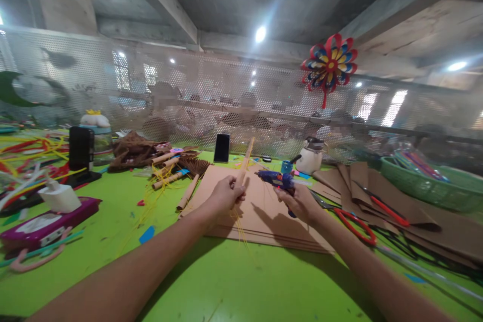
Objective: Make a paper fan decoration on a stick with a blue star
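My left hand (225,194) is closed round a thin tan stick (247,156) that points up and away, with yellow strands (238,225) hanging below the fist. My right hand (301,202) grips a blue glue gun (276,179), its nozzle pointing left toward the stick. Both hands hover over a stack of brown cardboard sheets (260,221) on the green table (211,282).
Red-handled scissors (354,226) and more brown paper (422,221) lie to the right, beside a green basket (426,186). Rolled paper tubes (187,193), a phone (222,148), a white jar (310,157) and a purple wipes pack (45,226) sit around. A paper pinwheel (329,66) hangs on the mesh.
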Demonstrator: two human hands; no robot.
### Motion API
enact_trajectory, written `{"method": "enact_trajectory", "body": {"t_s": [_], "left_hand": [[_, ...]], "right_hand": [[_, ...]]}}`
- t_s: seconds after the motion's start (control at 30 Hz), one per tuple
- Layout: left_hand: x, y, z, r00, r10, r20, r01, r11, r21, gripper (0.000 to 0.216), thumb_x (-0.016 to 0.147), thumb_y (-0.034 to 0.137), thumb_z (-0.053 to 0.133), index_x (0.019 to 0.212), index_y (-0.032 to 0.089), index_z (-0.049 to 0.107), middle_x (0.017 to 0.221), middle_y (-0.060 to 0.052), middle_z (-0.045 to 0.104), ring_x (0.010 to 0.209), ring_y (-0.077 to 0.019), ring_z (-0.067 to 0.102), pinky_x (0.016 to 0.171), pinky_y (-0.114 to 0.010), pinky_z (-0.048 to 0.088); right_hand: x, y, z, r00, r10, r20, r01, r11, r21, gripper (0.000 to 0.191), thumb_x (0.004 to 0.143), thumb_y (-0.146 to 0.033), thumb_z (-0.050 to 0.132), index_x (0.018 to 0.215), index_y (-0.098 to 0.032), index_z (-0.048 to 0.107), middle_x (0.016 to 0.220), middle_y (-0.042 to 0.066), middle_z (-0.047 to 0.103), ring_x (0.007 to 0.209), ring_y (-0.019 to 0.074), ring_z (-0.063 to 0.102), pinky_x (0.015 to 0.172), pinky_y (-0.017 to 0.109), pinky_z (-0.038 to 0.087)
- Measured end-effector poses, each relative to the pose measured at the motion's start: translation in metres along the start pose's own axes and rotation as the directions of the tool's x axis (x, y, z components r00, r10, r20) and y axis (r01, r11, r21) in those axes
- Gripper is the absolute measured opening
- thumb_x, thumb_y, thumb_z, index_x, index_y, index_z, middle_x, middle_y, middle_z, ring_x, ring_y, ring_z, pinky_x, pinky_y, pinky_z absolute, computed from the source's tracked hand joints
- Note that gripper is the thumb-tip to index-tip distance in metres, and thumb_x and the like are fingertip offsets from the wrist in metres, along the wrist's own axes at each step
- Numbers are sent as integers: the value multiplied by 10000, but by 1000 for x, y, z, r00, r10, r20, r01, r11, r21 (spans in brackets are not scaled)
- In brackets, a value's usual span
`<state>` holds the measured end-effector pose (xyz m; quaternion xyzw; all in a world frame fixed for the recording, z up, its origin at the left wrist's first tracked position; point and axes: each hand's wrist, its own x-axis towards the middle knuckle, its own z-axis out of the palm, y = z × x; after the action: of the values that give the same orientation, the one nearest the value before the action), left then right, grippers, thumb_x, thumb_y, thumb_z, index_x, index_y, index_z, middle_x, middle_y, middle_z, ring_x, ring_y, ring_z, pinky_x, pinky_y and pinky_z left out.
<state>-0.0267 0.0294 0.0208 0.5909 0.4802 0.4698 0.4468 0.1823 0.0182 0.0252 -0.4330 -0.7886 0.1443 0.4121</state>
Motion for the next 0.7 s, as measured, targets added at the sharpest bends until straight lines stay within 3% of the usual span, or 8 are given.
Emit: {"method": "enact_trajectory", "body": {"t_s": [0.1,0.27,0.5,0.7], "left_hand": [[-2,5,-2,997,29,-66,-32,998,-49,64,696,166,541,725,138,492,570,8,530,463,-76,451,435,-198,315],[-4,7,-1,995,78,-63,-85,989,-124,93,678,200,573,708,125,526,608,-3,539,522,-84,473,487,-208,354],[-4,6,-3,991,113,-71,-123,981,-149,118,656,223,589,682,124,532,601,-3,540,522,-91,475,498,-223,363],[-1,3,-4,995,89,-34,-93,982,-162,99,654,204,586,678,125,532,601,-13,551,528,-96,494,508,-229,373]], "right_hand": [[2,15,10,996,20,-88,-34,986,-165,170,756,-313,469,735,-157,532,608,30,539,541,135,454,499,240,337],[6,34,27,975,79,-207,-159,900,-406,199,782,-276,430,900,-166,546,797,66,592,679,168,502,601,258,339],[32,51,40,985,141,-96,-169,736,-656,188,744,-215,476,906,-140,532,921,108,539,822,203,498,697,280,333],[39,57,46,991,124,48,-71,800,-595,240,728,-236,525,946,-134,528,937,115,560,882,229,514,739,299,360]]}}
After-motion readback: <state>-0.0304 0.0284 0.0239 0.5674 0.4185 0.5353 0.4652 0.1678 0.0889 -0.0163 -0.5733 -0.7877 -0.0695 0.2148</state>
